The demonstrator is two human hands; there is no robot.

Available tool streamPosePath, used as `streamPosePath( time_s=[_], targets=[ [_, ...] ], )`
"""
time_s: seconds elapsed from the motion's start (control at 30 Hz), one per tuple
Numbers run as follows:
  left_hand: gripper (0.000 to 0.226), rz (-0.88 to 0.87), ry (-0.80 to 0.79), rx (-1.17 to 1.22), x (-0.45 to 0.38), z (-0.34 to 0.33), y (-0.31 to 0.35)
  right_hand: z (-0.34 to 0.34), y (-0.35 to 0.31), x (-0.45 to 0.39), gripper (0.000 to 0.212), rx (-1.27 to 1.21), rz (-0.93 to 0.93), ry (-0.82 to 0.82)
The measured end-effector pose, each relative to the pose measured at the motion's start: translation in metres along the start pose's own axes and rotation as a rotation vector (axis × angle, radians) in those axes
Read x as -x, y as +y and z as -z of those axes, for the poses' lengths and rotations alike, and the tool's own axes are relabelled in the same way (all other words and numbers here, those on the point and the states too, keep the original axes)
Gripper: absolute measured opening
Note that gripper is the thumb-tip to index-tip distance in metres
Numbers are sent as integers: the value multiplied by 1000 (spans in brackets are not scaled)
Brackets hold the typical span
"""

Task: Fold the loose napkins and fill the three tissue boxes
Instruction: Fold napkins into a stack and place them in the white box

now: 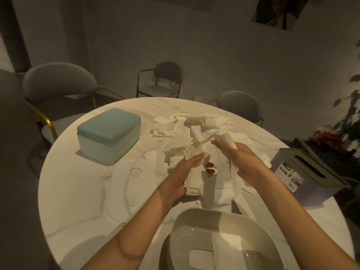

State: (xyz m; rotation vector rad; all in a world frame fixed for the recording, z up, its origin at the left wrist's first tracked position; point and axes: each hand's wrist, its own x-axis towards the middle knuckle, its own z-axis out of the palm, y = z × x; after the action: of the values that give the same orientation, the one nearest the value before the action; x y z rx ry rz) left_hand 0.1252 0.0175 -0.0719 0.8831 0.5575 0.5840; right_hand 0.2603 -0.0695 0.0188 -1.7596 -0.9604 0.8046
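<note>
left hand [183,178] grips folded stack [194,184], right hand [245,162] pinches loose napkin [228,140]
square edges before adding; white box [224,230] sits open nearby.

A left hand [181,179] grips a stack of folded white paper napkins [192,184]. Just right of it, the right hand [241,158] pinches a loose white napkin [227,140]. Beyond both lies a heap of loose white napkins [187,129]; nearer, an open white plastic tissue box [210,227].
</note>
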Motion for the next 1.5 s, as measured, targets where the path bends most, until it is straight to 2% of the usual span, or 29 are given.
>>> streamPosePath(
  time_s=[0.03,0.13,0.2,0.27,0.3,0.37,0.43,0.57,0.63,0.7,0.77,0.93,1.0,1.07,1.2,1.33,1.43,1.47,1.5],
  targets=[
    [68,4,-46,-18,2,-2,1,0,0,-3,27,-4,8,17],
    [60,-22,-150,51,5,-4,2,-5,-6,-7,23,-53,29,118],
    [62,-54,-211,45,14,-8,5,-9,-9,-16,28,-48,37,230],
    [48,-105,-253,-41,19,-11,4,-14,-12,-23,38,-45,56,332],
    [43,-119,-266,-83,22,-12,3,-15,-13,-27,39,-58,75,372],
    [50,-120,-272,-129,18,-8,-3,-14,-17,-31,37,-86,120,436],
    [53,-124,-203,-112,13,-5,-6,-11,-20,-32,38,-88,149,458],
    [39,-112,-23,-41,1,0,-5,-5,-17,-17,24,-2,232,359],
    [35,-100,20,29,-2,2,-3,-3,-10,-4,27,21,276,265],
    [34,-58,37,109,-2,3,-1,-3,0,5,43,45,280,184],
    [34,-15,40,142,0,3,2,-3,8,10,53,41,256,172],
    [22,-5,64,208,4,4,4,7,11,12,55,-218,184,181],
    [18,11,62,223,4,6,6,8,10,14,55,-225,183,162],
    [20,20,70,227,5,8,7,8,12,16,46,-176,213,110],
    [33,-8,55,206,6,13,11,13,18,14,50,-265,163,107],
    [20,-66,-15,151,10,12,13,12,24,6,23,47,190,91],
    [17,-82,-100,118,14,9,15,2,23,1,44,264,207,107],
    [21,-81,-115,98,14,8,15,-1,23,-1,46,300,201,113],
    [28,-78,-128,79,15,8,14,-4,23,-3,40,317,188,116]
  ],
)
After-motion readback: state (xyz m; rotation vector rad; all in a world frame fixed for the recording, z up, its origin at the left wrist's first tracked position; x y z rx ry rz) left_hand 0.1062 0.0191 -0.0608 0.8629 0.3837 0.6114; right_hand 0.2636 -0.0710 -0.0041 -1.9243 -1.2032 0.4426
